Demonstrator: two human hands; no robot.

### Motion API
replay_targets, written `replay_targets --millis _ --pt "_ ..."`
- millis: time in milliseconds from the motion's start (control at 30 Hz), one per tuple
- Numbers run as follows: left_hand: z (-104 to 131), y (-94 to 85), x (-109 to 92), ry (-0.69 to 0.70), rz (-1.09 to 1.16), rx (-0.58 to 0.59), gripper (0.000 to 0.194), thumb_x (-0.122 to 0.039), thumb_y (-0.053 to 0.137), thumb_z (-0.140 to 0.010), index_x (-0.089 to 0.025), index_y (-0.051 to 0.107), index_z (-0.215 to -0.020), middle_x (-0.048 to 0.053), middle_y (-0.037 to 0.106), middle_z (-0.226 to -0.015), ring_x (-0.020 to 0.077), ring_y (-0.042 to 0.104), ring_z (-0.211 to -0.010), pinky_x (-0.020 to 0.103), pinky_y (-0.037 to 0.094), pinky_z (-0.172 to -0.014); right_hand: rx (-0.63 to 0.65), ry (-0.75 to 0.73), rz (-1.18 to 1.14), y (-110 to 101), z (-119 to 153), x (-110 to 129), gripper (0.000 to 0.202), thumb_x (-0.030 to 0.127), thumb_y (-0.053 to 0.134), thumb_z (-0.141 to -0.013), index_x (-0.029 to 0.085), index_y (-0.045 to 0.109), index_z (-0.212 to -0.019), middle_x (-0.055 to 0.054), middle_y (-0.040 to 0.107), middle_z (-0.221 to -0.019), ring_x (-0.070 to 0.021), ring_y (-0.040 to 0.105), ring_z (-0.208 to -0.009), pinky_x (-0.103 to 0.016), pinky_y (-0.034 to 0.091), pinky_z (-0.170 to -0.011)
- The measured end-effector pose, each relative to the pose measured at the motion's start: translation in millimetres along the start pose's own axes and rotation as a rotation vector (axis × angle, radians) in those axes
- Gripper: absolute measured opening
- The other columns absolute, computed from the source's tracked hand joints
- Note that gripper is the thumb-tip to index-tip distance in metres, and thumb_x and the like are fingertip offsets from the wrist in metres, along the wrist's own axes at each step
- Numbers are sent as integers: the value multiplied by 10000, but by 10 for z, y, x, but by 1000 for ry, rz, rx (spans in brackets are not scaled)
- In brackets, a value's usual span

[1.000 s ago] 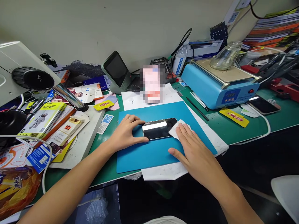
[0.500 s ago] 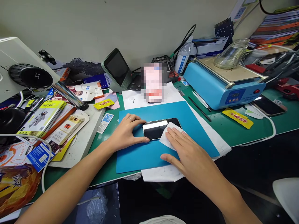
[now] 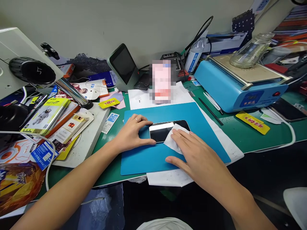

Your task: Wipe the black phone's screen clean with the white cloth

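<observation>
On the table (image 3: 240, 139), a blue mat (image 3: 144, 163) is carrying a phone (image 3: 160, 134); our left hand (image 3: 130, 134) is holding its left end between thumb and fingers; our right hand (image 3: 192, 147), thumb wide, is resting on a white wipe (image 3: 171, 143) over its right part.

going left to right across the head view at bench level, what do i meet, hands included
Battery box → blue-and-white card → left hand → phone under the wipe → white wipe → right hand → yellow packet → second phone
</observation>
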State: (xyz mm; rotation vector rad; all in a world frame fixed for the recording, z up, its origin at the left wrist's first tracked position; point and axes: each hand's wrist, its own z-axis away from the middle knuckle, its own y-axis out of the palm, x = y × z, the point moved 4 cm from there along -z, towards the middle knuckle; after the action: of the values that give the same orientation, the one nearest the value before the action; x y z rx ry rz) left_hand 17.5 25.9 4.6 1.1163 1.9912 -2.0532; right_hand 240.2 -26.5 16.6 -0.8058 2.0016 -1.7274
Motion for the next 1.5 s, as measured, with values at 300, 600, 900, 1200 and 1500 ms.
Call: replay_targets --millis 300,600,900,1200,1500 --pt "6 9 5 12 -3 -11 684 -623 782 -768 -205 658 -1295 101 629 -1176 304 525 -1125 485 474 -985 -2 -7 34 -22 -91 39 628 545 561 -960 69 604 -1368 -184 640 -1407 -327 592 -1302 -501 506 -1063" --pt "7 9 18 10 16 -21 673 -631 781 -762 -242 660 -1297 95 630 -1182 314 533 -1137 496 480 -988 -3 -1 54 -15 -163 77 629 531 571 -958 48 613 -1359 -191 658 -1381 -329 611 -1267 -493 524 -1041" --pt "-1 12 12 15 2 -21 651 -630 779 -764 -253 667 -1282 89 633 -1163 308 536 -1115 490 479 -980 7 -17 101 -15 -190 90 614 527 577 -957 41 637 -1327 -219 665 -1358 -342 620 -1254 -500 504 -1057" --pt "-2 18 28 17 11 -16 678 -654 767 -764 -242 658 -1291 94 633 -1170 308 527 -1129 497 475 -988 -3 -7 163 9 -237 154 655 563 593 -936 26 651 -1306 -234 673 -1338 -350 633 -1226 -469 538 -1006" --pt "1 13 19 14 10 -14 663 -639 772 -767 -252 658 -1293 93 631 -1175 312 529 -1141 496 474 -992 3 -8 180 8 -280 196 717 567 614 -919 -15 616 -1338 -258 664 -1338 -360 630 -1217 -462 543 -982"
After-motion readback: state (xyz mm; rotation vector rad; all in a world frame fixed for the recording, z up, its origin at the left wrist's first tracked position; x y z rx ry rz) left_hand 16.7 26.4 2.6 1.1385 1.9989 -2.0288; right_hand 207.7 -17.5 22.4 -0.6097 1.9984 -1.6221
